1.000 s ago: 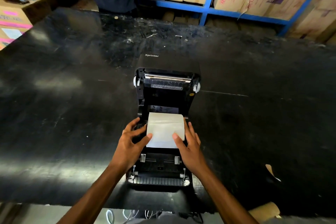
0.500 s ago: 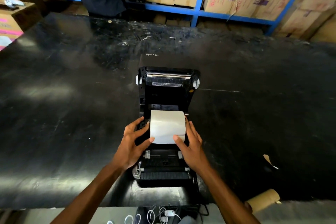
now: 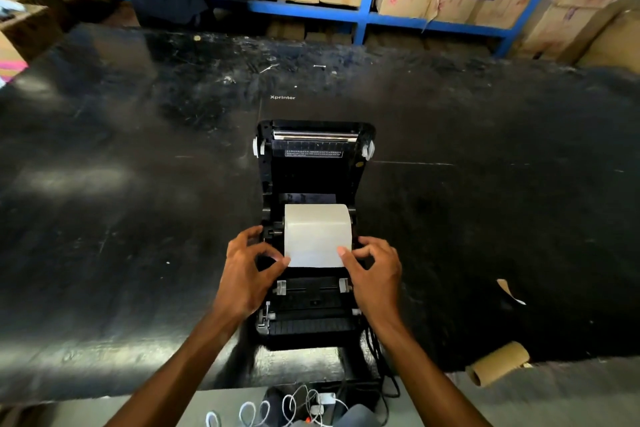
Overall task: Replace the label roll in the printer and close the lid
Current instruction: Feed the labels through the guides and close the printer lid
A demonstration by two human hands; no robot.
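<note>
A black label printer [image 3: 313, 319] stands on the black table with its lid [image 3: 314, 152] swung up and back. A white label roll [image 3: 317, 234] lies across the printer's open bay. My left hand [image 3: 247, 274] touches the roll's loose front edge at its left corner with the thumb. My right hand [image 3: 375, 274] touches the right corner of that edge with the thumb. The other fingers of both hands are spread beside the roll. The roll's ends and the holders are partly hidden by my fingers.
The black table [image 3: 121, 218] spreads wide around the printer. An empty brown cardboard core [image 3: 498, 362] lies at the table's front right edge, near a torn paper scrap [image 3: 509, 291]. Cables [image 3: 298, 406] hang below the front edge. Blue shelves [image 3: 367, 15] hold cardboard boxes behind.
The roll's front edge sits lower and further back in the bay than before. Both hands have followed it toward the printer's rear, thumbs staying on the front corners.
</note>
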